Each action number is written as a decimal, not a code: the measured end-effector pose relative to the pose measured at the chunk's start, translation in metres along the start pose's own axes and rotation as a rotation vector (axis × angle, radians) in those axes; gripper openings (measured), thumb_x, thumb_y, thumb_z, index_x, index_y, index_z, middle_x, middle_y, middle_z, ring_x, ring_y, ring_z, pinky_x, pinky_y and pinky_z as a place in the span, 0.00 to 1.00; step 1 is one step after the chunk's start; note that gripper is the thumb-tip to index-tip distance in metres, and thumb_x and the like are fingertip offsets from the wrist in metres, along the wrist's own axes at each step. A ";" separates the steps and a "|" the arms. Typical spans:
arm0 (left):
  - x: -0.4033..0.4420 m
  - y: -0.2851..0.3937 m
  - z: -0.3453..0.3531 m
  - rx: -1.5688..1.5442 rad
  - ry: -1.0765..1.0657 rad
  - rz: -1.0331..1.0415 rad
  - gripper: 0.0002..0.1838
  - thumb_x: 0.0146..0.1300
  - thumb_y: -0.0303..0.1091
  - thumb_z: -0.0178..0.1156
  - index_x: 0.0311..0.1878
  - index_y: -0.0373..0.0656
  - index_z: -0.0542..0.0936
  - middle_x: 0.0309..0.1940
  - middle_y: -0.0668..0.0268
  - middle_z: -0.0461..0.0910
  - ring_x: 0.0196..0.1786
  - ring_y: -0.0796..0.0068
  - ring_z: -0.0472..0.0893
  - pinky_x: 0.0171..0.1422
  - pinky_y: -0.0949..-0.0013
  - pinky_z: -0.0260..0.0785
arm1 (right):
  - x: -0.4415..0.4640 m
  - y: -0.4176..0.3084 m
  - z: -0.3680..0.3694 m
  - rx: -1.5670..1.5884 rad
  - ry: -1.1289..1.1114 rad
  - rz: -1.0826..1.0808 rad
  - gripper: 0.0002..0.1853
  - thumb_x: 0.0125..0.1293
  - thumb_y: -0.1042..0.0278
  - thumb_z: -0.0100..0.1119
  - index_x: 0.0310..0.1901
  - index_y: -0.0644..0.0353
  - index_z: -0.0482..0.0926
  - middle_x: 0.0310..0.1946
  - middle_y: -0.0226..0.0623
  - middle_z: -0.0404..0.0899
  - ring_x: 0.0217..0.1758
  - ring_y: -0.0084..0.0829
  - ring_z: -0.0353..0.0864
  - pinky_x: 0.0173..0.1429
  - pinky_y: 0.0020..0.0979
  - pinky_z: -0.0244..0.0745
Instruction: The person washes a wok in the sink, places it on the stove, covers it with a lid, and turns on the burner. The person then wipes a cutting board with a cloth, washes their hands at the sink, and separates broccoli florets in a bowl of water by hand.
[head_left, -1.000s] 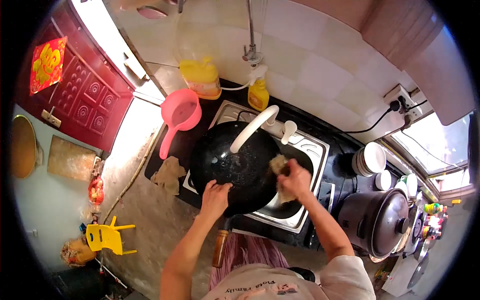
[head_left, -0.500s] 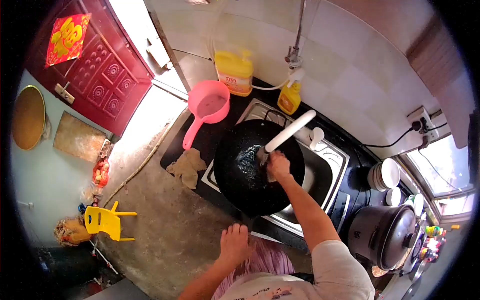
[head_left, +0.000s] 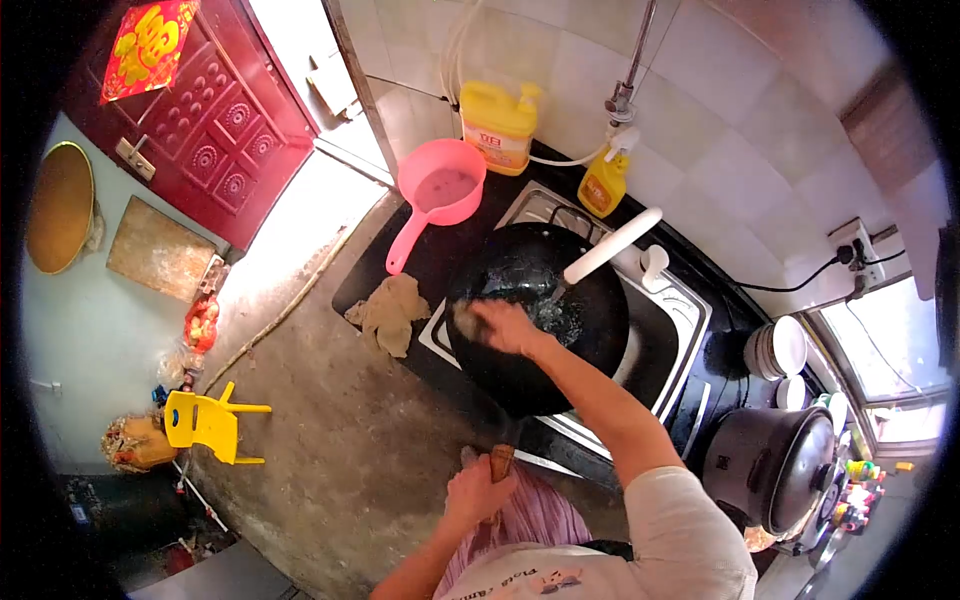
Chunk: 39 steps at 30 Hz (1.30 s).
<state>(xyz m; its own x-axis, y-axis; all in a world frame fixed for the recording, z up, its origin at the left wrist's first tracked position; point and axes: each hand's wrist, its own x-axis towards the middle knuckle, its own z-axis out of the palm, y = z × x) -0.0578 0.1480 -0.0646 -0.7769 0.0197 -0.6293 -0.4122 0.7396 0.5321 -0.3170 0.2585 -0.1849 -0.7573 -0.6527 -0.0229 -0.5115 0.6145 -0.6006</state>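
A large black wok rests over the sink, with a little water in it under the white faucet. My right hand is inside the wok at its left side. Its fingers press a small tan scrubber to the wall; the scrubber is partly hidden and blurred. Down by my lap, my left hand is closed round a brown wooden handle that lines up with the near side of the wok.
A pink dipper and a tan rag lie left of the sink. Behind stand a yellow jug and a yellow spray bottle. To the right are stacked bowls and a lidded cooker. A yellow chair stands on the floor.
My right hand has moved from below the faucet to the wok's left wall with the scrubber. My left hand now shows closed round the wooden handle. The view has shifted slightly.
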 end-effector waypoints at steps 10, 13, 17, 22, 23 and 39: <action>-0.002 0.002 -0.008 0.010 0.032 -0.005 0.23 0.50 0.52 0.58 0.38 0.39 0.75 0.33 0.46 0.80 0.41 0.44 0.80 0.46 0.48 0.70 | -0.105 0.028 -0.065 -0.573 -0.534 0.268 0.21 0.55 0.62 0.57 0.53 0.41 0.74 0.42 0.38 0.79 0.49 0.39 0.79 0.50 0.45 0.73; 0.002 -0.005 -0.003 0.018 0.036 0.003 0.24 0.50 0.52 0.58 0.38 0.40 0.75 0.34 0.46 0.80 0.41 0.44 0.79 0.47 0.49 0.70 | -0.087 0.070 -0.050 -0.679 -0.158 0.416 0.22 0.56 0.62 0.57 0.54 0.48 0.72 0.45 0.39 0.77 0.50 0.40 0.77 0.50 0.46 0.72; 0.003 -0.003 -0.006 0.017 -0.029 -0.050 0.24 0.50 0.53 0.58 0.39 0.41 0.75 0.35 0.47 0.81 0.42 0.45 0.79 0.48 0.50 0.70 | -0.076 0.044 -0.016 -0.611 -0.045 0.462 0.22 0.54 0.66 0.55 0.53 0.50 0.70 0.48 0.39 0.74 0.53 0.41 0.74 0.53 0.43 0.70; 0.002 -0.004 -0.007 0.021 -0.022 -0.047 0.24 0.50 0.54 0.59 0.40 0.42 0.76 0.35 0.47 0.81 0.42 0.46 0.80 0.48 0.50 0.70 | -0.071 0.060 -0.014 -0.333 0.115 0.342 0.17 0.53 0.67 0.54 0.47 0.48 0.74 0.40 0.39 0.77 0.46 0.43 0.77 0.49 0.46 0.72; 0.003 -0.003 -0.007 0.036 -0.027 -0.059 0.24 0.50 0.54 0.59 0.40 0.42 0.76 0.35 0.47 0.81 0.43 0.46 0.80 0.48 0.51 0.70 | -0.066 0.072 -0.014 -0.300 0.297 0.351 0.17 0.55 0.69 0.53 0.48 0.53 0.72 0.42 0.38 0.75 0.46 0.45 0.76 0.43 0.49 0.75; 0.004 -0.005 -0.004 -0.019 -0.001 -0.010 0.25 0.48 0.53 0.61 0.39 0.40 0.75 0.33 0.47 0.80 0.41 0.45 0.79 0.47 0.49 0.70 | -0.039 -0.022 0.003 0.231 -0.181 -0.029 0.28 0.53 0.69 0.54 0.59 0.49 0.66 0.54 0.48 0.73 0.55 0.52 0.73 0.55 0.45 0.70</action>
<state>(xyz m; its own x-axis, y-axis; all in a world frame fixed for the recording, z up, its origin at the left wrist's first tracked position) -0.0604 0.1418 -0.0676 -0.7723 0.0128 -0.6351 -0.4289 0.7270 0.5362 -0.2747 0.2692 -0.1729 -0.6481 -0.7499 -0.1326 -0.4108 0.4908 -0.7684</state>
